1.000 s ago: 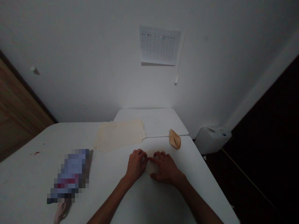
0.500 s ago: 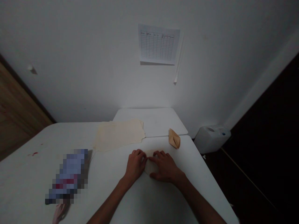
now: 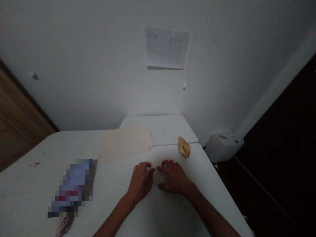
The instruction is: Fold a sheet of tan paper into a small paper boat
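While my half-curled left hand (image 3: 141, 180) touches the left side of the paper (image 3: 160, 177) on the near table (image 3: 170, 214), can't tell if gripping, my right hand (image 3: 175, 177) lies loosely spread over its right.

Left hand (image 3: 141, 180), right hand (image 3: 176, 177) on pale paper (image 3: 158, 177), white table (image 3: 112, 184).
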The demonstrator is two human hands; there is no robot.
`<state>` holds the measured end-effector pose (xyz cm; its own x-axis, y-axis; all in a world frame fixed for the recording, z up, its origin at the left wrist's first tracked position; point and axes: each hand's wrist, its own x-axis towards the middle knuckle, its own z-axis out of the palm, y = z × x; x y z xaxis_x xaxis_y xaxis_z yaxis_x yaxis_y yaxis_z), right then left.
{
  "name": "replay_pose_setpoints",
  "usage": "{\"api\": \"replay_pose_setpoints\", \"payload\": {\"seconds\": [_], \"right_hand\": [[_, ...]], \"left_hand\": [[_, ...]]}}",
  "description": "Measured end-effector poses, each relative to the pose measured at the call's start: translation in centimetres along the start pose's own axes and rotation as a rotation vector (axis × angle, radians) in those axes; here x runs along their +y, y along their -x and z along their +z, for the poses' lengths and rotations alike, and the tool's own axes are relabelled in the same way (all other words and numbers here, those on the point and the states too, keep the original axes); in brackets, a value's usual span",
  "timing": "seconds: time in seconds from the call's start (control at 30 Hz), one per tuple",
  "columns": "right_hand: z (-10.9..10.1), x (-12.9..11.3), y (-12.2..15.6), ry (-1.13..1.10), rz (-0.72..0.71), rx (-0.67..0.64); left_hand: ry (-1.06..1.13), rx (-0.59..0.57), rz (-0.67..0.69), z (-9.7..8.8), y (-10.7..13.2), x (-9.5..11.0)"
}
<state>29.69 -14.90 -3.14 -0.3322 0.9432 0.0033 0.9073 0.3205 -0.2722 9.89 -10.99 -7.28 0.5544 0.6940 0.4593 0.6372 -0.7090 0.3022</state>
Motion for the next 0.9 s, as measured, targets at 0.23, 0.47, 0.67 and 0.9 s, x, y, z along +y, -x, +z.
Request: {"api": "replay_pose_setpoints", "payload": {"seconds": [0.23, 0.47, 0.67, 0.9], "right_hand": [[0.2, 0.1, 0.0, 0.006, -0.006, 0.018], [0.4, 0.2, 0.1, 0.007, -0.009, 0.035], [0.5, 0.2, 0.0, 0.019, -0.008, 0.008], [0.4, 0.2, 0.1, 0.014, -0.006, 0.016]], "left_hand": [[0.015, -0.233, 0.174, -2.0, 2.6, 1.5], [0.003, -0.256, 0.161, -1.7, 2.8, 1.4], [-0.011, -0.224, 0.185, -0.8, 3.3, 1.0], [-0.061, -0.206, 0.123, -0.8, 3.5, 1.4]]}}
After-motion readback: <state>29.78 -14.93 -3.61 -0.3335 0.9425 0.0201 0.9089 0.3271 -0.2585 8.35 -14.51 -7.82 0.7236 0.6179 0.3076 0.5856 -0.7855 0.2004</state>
